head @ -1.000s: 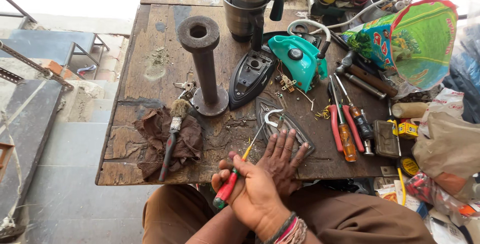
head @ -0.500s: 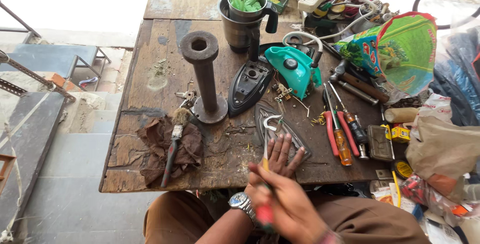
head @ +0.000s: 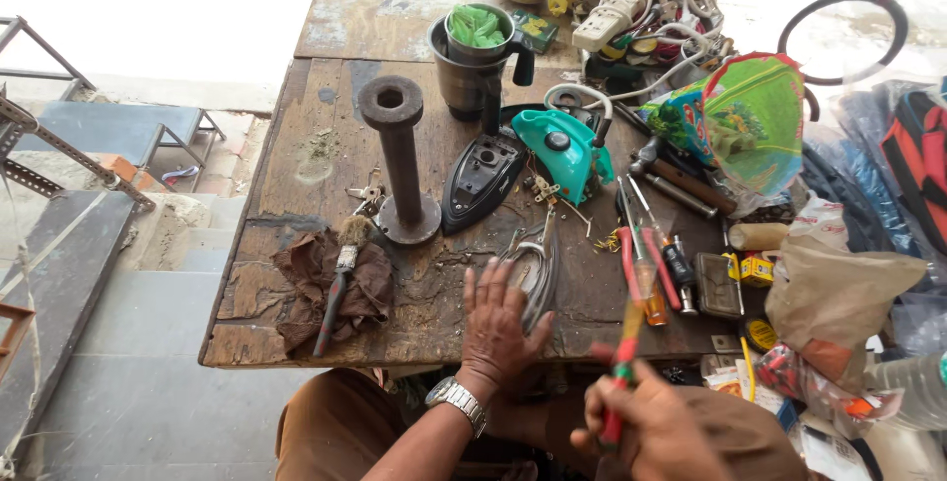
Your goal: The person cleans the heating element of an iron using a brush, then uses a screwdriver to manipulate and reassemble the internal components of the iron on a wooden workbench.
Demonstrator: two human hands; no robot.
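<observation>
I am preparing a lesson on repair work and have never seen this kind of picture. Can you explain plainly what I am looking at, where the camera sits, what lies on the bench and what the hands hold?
There is no machine here: a person works with bare hands, and the camera sits on their head, looking down.

The left hand, with a wristwatch, lies flat on the wooden bench, over a bent metal part that I cannot identify.

The right hand grips a screwdriver with a red and green handle, held off the bench.

On the bench lie a teal clothes iron cover, a dark iron soleplate, a rusty upright post on a round base, a steel jug, a brush on a brown rag and more screwdrivers.
</observation>
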